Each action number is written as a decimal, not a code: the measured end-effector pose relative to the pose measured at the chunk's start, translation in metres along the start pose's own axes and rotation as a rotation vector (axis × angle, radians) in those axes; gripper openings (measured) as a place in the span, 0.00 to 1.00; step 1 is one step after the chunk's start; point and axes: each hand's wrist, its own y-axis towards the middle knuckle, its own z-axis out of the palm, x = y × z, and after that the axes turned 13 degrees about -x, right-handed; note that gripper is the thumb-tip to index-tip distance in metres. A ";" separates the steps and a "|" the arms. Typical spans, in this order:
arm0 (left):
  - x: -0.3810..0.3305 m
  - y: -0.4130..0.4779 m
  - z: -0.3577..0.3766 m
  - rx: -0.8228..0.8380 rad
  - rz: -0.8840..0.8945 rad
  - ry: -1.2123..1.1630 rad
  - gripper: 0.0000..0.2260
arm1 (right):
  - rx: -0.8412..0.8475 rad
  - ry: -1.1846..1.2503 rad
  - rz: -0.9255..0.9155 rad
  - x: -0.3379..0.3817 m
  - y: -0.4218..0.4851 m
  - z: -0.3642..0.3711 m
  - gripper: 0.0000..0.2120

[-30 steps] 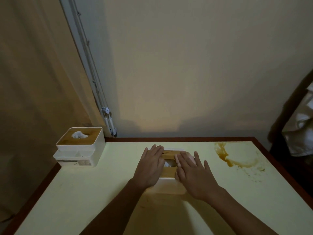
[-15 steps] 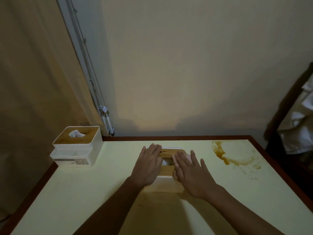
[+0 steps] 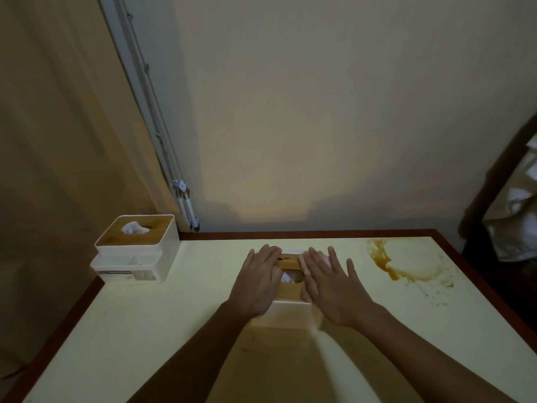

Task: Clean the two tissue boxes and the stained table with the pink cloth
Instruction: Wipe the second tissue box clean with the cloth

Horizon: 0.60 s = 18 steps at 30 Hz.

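A white tissue box [image 3: 287, 314] with a wooden lid stands in the middle of the pale table [image 3: 174, 315]. My left hand [image 3: 258, 283] lies flat on the left part of the lid, fingers straight. Flat on the right part lies my right hand [image 3: 331, 289], fingers spread; a pale pink bit of cloth [image 3: 322, 256] shows under its fingertips. White tissue peeks from the lid slot between the hands. A second white tissue box [image 3: 136, 251] with a wooden top sits at the table's far left corner. A brown stain [image 3: 386, 263] marks the far right of the table.
The table has a dark red-brown rim [image 3: 305, 233] and butts against the wall. A curtain [image 3: 58, 141] hangs at the left, with a metal rail [image 3: 186, 210] beside it. Dark furniture with white fabric [image 3: 517, 228] stands off the right edge.
Both hands stay flat on the middle tissue box. Only the view shifts a little; the right hand has barely crept along the lid.
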 end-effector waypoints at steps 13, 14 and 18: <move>-0.004 0.000 0.002 -0.044 0.015 -0.012 0.17 | -0.014 0.045 0.006 0.003 -0.012 0.000 0.45; -0.004 0.000 0.002 -0.043 0.022 -0.009 0.17 | -0.004 0.024 0.028 0.002 -0.004 0.000 0.40; -0.006 0.001 0.004 -0.083 0.032 0.009 0.14 | -0.037 -0.003 0.083 0.011 0.018 0.005 0.30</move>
